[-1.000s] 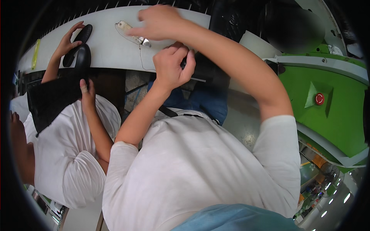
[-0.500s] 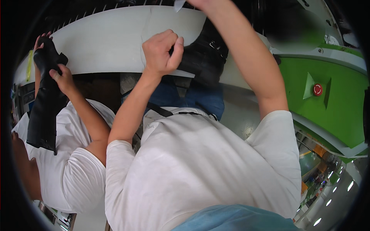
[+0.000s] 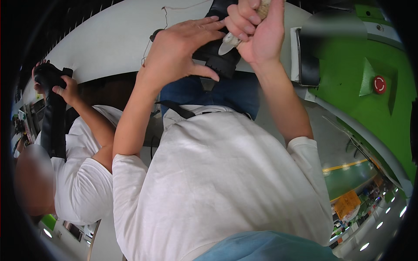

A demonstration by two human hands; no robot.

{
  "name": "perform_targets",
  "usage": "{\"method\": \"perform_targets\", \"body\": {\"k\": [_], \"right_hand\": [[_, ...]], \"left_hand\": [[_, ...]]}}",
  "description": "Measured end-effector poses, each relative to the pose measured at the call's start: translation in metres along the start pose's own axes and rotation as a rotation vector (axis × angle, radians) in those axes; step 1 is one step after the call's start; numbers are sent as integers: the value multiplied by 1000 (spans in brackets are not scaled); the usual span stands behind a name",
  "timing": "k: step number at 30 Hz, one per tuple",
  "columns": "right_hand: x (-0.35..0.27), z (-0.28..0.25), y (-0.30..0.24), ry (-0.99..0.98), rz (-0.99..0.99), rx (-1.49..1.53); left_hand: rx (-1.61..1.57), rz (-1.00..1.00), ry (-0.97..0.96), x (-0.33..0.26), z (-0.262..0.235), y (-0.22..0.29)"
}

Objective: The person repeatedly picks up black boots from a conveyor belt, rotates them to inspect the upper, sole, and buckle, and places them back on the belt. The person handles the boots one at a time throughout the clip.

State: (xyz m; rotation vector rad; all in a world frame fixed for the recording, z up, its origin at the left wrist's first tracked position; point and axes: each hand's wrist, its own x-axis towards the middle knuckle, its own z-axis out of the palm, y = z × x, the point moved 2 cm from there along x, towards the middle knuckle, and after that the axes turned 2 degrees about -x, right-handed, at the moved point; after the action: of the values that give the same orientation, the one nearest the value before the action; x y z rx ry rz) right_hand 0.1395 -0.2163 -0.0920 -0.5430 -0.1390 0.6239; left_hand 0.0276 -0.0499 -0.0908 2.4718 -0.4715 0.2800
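Observation:
My right hand (image 3: 257,31) is closed around a small tool with a pale handle and a whitish tip (image 3: 228,43). The tip points down-left onto a black item (image 3: 217,63) that hangs over the near edge of the white table (image 3: 109,41). My left hand (image 3: 180,54) has its fingers spread and rests against the left side of that black item, with the fingertips close to the tool tip. How the black item is shaped under my hands is hidden.
At the left a co-worker in a white shirt holds a long black piece (image 3: 53,124) with a hand (image 3: 65,87) at its top. A green machine (image 3: 348,65) with a red round button (image 3: 379,84) stands at the right. Another black piece (image 3: 307,58) lies beside it.
My right hand came back from farther up the table and met my left hand at the black item. The co-worker's black piece now hangs upright at the left edge.

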Motion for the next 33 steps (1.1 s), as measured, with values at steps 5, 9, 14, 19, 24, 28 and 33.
{"method": "perform_targets", "body": {"k": [5,9,14,19,24,28,33], "right_hand": [[-4,3,8,87,2,-78],[-5,11,31,103,-57,-177],[3,23,32,146,-21,-157],[7,7,38,59,-72,-76],[17,31,53,57,-55,-181],[24,23,48,-24,40,-73],[31,-5,14,-248,569,-232]], "left_hand": [[-50,-59,30,-2,-4,-5],[-50,-133,-30,-4,-2,-3],[-98,-158,-93,0,-9,2],[-311,-199,-191,-3,-29,-25],[-267,-357,-250,1,-31,-19],[-224,-357,-227,-1,-31,-20],[-222,-244,-216,-1,-31,-15]]}}
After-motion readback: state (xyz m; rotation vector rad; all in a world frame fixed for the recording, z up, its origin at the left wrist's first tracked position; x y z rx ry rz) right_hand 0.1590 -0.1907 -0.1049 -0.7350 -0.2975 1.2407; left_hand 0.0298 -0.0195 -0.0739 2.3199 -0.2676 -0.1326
